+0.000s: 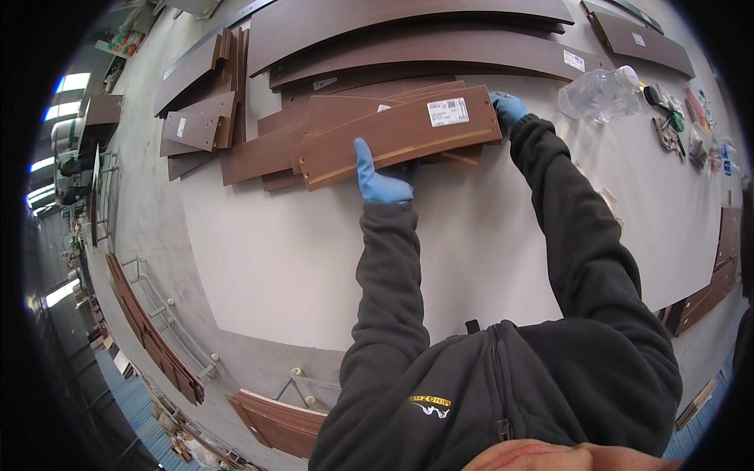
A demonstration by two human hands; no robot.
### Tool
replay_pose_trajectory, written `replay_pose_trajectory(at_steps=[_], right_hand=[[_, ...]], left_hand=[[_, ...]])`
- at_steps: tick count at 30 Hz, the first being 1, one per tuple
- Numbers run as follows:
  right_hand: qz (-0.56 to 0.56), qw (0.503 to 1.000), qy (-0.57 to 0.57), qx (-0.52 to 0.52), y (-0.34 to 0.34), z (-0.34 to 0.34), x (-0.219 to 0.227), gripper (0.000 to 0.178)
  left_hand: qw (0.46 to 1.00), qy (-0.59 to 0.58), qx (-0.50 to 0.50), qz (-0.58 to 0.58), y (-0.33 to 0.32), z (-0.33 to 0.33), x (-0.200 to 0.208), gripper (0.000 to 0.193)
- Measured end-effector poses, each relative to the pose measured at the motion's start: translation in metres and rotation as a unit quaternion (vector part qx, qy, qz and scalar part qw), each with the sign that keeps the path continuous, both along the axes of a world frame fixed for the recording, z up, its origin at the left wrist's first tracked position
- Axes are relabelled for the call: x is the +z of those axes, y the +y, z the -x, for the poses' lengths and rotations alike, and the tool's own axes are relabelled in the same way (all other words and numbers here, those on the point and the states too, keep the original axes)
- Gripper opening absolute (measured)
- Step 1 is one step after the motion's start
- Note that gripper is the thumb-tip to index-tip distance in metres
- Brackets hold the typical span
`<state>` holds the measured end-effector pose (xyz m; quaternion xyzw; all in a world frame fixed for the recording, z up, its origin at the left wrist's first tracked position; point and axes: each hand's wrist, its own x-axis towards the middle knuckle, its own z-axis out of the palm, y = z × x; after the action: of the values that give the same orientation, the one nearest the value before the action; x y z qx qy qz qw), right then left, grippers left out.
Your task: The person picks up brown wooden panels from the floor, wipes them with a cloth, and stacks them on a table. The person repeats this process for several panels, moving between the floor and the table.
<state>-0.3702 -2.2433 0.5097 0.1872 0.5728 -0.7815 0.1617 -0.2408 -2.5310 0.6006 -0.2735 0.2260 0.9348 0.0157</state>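
Note:
A brown wooden panel (377, 143) with a white label and small holes at its ends is lifted at a slant over other brown panels. My left hand (383, 185), in a blue glove, grips its near edge, thumb on the face and the other fingers hidden underneath. At the panel's right end is my right hand (510, 111), also gloved in blue, closed around the corner; part of its fingers is out of sight. Several similar panels (255, 157) lie fanned out beneath and behind the held one.
Long brown boards (408, 35) are stacked across the far side. Shorter panels (196, 125) form a pile at the left. A clear plastic jug (601, 94) and hand tools (671, 122) lie on the pale tabletop (487, 243) at the right. Boards rest on a metal rack (169, 314) at the lower left.

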Motion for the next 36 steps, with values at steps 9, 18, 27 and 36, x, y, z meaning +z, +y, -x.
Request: replay_pose_trajectory(at_steps=[9,18,27,36], right_hand=[[0.084,0.995,0.025,-0.052,-0.018,-0.072,0.038,0.015],[0.035,0.984,0.095,-0.146,-0.044,-0.094,0.057,0.017],[-0.022,0.971,0.175,-0.161,-0.013,-0.085,0.078,0.015],[-0.154,0.959,0.169,-0.166,0.074,-0.081,0.124,0.023]], left_hand=[[0.998,0.023,0.058,-0.006,-0.003,-0.039,-0.012,0.070],[0.996,0.040,0.065,-0.048,-0.017,-0.066,-0.001,0.069],[0.988,0.077,0.120,-0.053,-0.036,-0.105,-0.037,0.067],[0.988,0.083,0.122,-0.038,-0.045,-0.121,-0.030,0.062]])
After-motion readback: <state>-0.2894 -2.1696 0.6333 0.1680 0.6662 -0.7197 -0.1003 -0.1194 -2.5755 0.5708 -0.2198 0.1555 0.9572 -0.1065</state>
